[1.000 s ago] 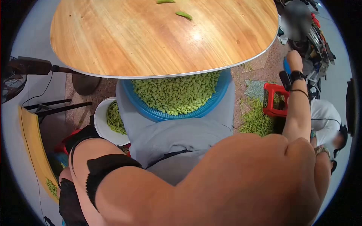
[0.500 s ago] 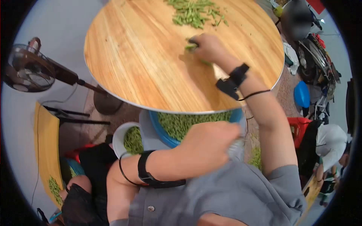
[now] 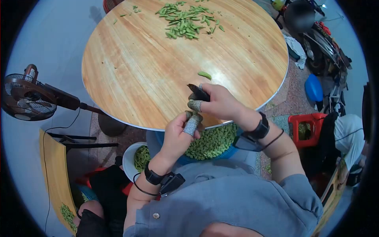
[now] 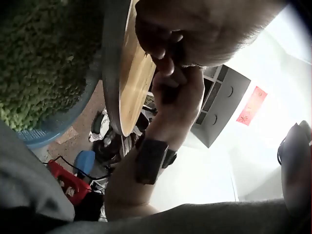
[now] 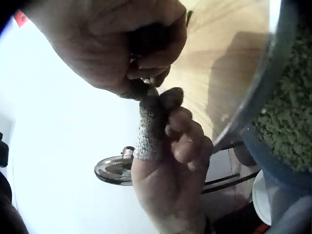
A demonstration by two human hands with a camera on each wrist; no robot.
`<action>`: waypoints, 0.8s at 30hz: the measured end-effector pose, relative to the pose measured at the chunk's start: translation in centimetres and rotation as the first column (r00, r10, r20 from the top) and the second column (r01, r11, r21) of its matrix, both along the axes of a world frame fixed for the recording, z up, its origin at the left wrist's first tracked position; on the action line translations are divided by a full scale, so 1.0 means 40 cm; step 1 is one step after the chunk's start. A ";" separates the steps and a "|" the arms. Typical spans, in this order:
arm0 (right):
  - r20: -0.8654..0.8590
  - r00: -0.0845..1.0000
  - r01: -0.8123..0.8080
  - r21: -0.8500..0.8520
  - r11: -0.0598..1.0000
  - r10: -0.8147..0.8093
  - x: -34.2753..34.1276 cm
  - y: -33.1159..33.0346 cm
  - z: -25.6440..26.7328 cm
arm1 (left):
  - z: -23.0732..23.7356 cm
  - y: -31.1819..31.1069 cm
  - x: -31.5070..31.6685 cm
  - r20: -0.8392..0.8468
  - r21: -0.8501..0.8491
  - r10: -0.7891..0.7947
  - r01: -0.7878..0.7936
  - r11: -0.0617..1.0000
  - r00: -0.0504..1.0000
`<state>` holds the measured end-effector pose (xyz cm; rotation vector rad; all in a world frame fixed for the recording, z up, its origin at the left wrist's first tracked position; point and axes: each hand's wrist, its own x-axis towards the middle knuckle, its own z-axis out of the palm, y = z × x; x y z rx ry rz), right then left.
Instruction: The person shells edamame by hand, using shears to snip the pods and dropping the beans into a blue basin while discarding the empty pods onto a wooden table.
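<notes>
Over the table's near edge the two hands meet at their fingertips. My left hand (image 3: 179,132), with a grey cover on its thumb (image 5: 148,129), pinches a small pale green piece (image 5: 153,90), mostly hidden. Fingers of my right hand (image 3: 221,102) curl round a dark pointed object (image 3: 199,93), while its covered thumb and a fingertip meet the left fingertips. One green pod (image 3: 204,74) lies just beyond the right hand. Farther back is a loose pile of pods (image 3: 185,24). Below the hands, a blue basket (image 3: 160,136) holds shelled green beans (image 3: 211,144).
The round wooden table (image 3: 130,75) spans the front. A white bucket (image 3: 128,162) of green pods or shells stands lower left, with a fan (image 3: 31,94) beyond. To the right are a red stool (image 3: 293,132), a blue basin (image 3: 314,87) and a seated person (image 3: 349,134).
The right hand has come back from farther over the table to meet the left hand, which has moved up and forward. The view has shifted, showing more of the tabletop and pile.
</notes>
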<state>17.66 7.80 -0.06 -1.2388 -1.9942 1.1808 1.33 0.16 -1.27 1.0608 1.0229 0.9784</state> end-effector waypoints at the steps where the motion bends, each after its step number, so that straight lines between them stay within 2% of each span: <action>1: 0.003 1.000 0.005 -0.017 1.000 -0.005 0.012 -0.021 0.000 | -0.008 -0.003 -0.003 0.023 -0.035 -0.035 0.036 0.999 0.999; 3: -0.125 0.987 0.093 -0.083 0.992 -0.103 0.028 -0.068 0.007 | -0.014 -0.019 -0.001 0.042 -0.096 -0.071 0.074 0.993 0.997; 4: -0.190 0.979 0.068 -0.027 0.997 -0.072 0.036 -0.083 -0.010 | -0.005 -0.025 0.001 0.048 -0.118 -0.044 0.050 0.992 0.998; 7: -0.279 0.958 0.035 -0.126 0.991 -0.069 0.056 -0.145 0.010 | -0.004 -0.035 -0.001 0.066 -0.108 -0.010 0.017 0.994 0.998; 8: -0.254 0.967 -0.037 -0.209 0.977 -0.018 0.065 -0.158 0.025 | 0.000 -0.038 0.000 0.058 -0.117 -0.007 0.014 0.993 0.998; 11: -0.289 0.956 -0.133 -0.254 0.958 0.056 0.081 -0.178 0.002 | 0.002 -0.046 0.007 0.022 -0.127 -0.030 0.033 0.991 0.999; 16: -0.282 0.957 -0.143 -0.236 0.961 0.073 0.102 -0.187 -0.013 | -0.007 -0.055 0.022 -0.036 -0.094 -0.078 0.074 0.993 0.996; 18: -0.335 0.938 -0.203 -0.319 0.926 0.090 0.112 -0.190 -0.008 | -0.005 -0.060 0.030 -0.237 0.067 -0.031 0.049 0.997 0.971; 19: -0.338 0.937 -0.202 -0.322 0.925 0.086 0.116 -0.192 -0.014 | -0.008 -0.059 0.031 -0.240 0.063 -0.035 0.052 0.997 0.970; 20: -0.370 0.923 -0.224 -0.301 0.927 0.103 0.118 -0.194 -0.023 | -0.012 -0.056 0.027 -0.481 0.368 0.072 0.127 0.921 0.874; 21: -0.401 0.908 -0.246 -0.278 0.928 0.121 0.120 -0.196 -0.029 | -0.015 -0.054 0.024 -0.640 0.602 0.250 0.272 0.751 0.727; 22: -0.403 0.908 -0.245 -0.282 0.927 0.117 0.119 -0.196 -0.025 | -0.010 -0.056 0.022 -0.642 0.598 0.246 0.274 0.753 0.726; 24: -0.434 0.894 -0.278 -0.335 0.900 0.114 0.106 -0.197 -0.010 | 0.004 -0.063 0.019 -0.750 0.556 0.260 0.366 0.746 0.608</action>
